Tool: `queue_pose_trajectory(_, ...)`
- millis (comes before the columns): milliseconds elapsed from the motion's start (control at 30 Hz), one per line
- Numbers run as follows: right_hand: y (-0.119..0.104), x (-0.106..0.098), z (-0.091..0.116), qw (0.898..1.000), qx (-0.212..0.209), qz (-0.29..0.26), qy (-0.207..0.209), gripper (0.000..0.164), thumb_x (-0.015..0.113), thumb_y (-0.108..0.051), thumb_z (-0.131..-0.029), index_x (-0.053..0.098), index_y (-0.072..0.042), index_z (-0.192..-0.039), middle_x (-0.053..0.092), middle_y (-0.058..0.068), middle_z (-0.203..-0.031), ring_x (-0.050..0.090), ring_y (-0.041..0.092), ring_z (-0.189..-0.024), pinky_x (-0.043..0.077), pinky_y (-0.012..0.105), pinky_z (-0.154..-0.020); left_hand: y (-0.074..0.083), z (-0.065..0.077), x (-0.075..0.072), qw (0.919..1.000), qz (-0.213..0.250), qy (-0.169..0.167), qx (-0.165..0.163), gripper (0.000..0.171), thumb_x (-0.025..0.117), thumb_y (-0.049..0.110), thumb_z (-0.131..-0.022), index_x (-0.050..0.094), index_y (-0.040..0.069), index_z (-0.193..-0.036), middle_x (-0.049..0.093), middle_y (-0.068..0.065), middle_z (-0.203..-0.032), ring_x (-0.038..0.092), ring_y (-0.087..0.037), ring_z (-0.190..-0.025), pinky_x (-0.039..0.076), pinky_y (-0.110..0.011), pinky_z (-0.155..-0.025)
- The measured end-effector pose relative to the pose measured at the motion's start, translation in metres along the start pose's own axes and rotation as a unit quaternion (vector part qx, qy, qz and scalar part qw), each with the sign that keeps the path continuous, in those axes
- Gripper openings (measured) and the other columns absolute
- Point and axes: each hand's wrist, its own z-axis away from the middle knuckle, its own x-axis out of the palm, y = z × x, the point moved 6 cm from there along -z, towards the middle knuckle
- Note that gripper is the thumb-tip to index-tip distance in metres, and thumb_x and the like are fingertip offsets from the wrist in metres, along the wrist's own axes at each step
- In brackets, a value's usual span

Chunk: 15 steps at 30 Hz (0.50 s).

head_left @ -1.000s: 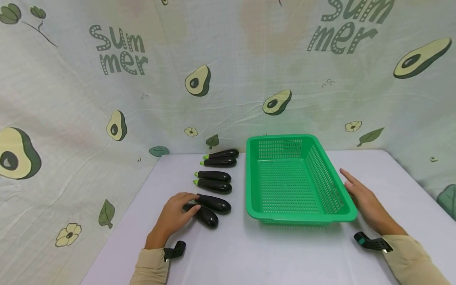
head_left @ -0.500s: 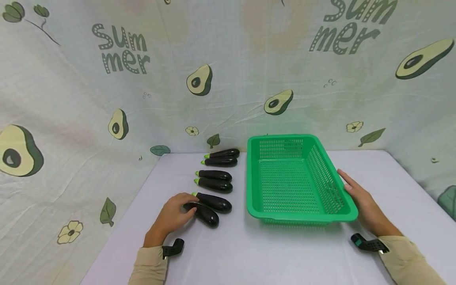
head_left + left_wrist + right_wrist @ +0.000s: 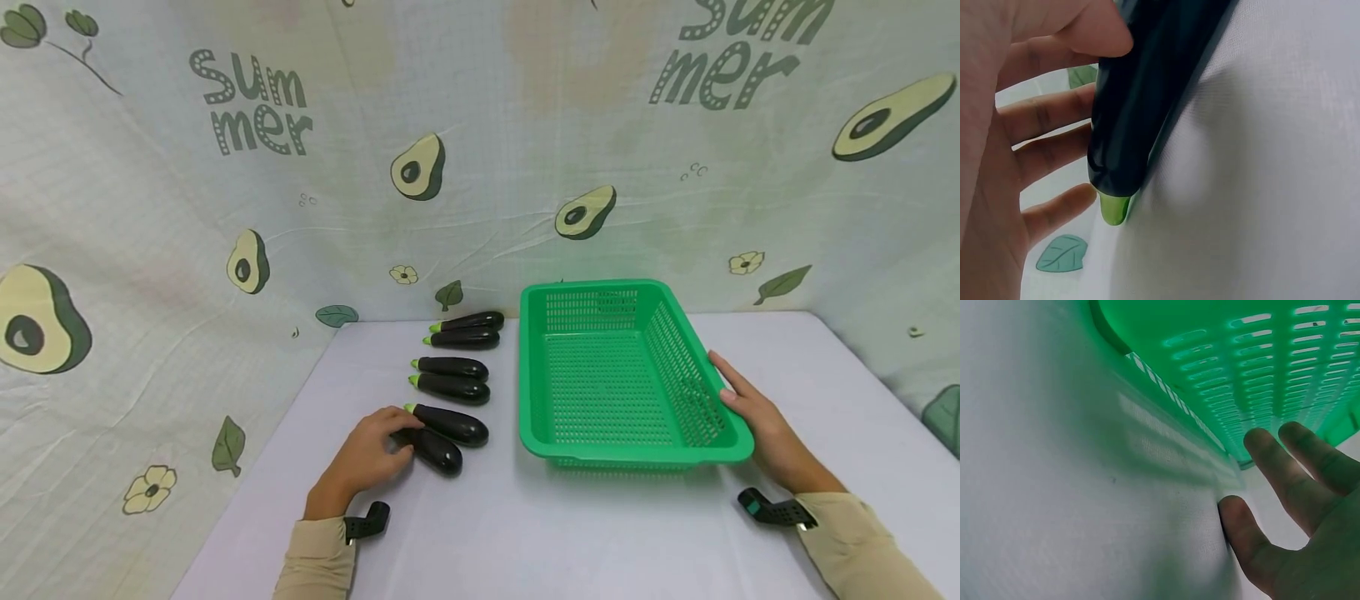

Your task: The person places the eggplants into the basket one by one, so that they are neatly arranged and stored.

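Observation:
At the near left of the table, my left hand [image 3: 366, 457] holds the stem end of the nearest eggplant [image 3: 438, 454], a glossy black one. The left wrist view shows the thumb on one side of that eggplant [image 3: 1138, 94] and the fingers along the other, its green stem sticking out past them. Close behind it lies a second eggplant [image 3: 453, 425]. My right hand [image 3: 776, 437] rests against the right side of the green plastic basket [image 3: 615, 456], thumb at the rim. Its fingers stretch out under the rim beside the slotted wall [image 3: 1254, 381] in the right wrist view.
Farther back, several more eggplants [image 3: 450, 389] lie in pairs, their green stems pointing left. The basket stands right of them with bare mesh inside. A white cloth covers the table [image 3: 540, 533], and a curtain [image 3: 495, 233] printed with avocados hangs behind.
My left fingers have closed in round the nearest eggplant's stem end and uncovered the stem of the one behind. My right hand has come in against the basket's side.

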Motion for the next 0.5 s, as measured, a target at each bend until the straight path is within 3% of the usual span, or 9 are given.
queue_pose_trajectory(300, 0.0001, 0.0000, 0.0004, 1.000, -0.001, -0.003, -0.004, 0.056, 0.029, -0.015, -0.111, 0.009, -0.022, -0.163, 0.009, -0.009, -0.165, 0.025, -0.002, -0.133, 0.032, 0.008, -0.093, 0.0018, 0.0006, 0.0014, 0.9987, -0.016, -0.028, -0.040, 0.035, 0.079, 0.021, -0.080, 0.074, 0.023, -0.115, 0.063, 0.008, -0.116, 0.058, -0.015, -0.115, 0.047, -0.043, -0.101)
queue_pose_trajectory(500, 0.0038, -0.0001, 0.0002, 1.000, 0.005, 0.006, 0.003, 0.056, 0.029, -0.016, -0.110, 0.011, -0.022, -0.163, 0.012, -0.005, -0.164, 0.032, 0.003, -0.127, 0.035, 0.010, -0.090, 0.0027, 0.0021, 0.0019, 0.9983, -0.021, -0.033, -0.043, 0.037, 0.082, 0.026, -0.080, 0.074, 0.025, -0.116, 0.063, 0.008, -0.117, 0.057, -0.015, -0.114, 0.048, -0.044, -0.099)
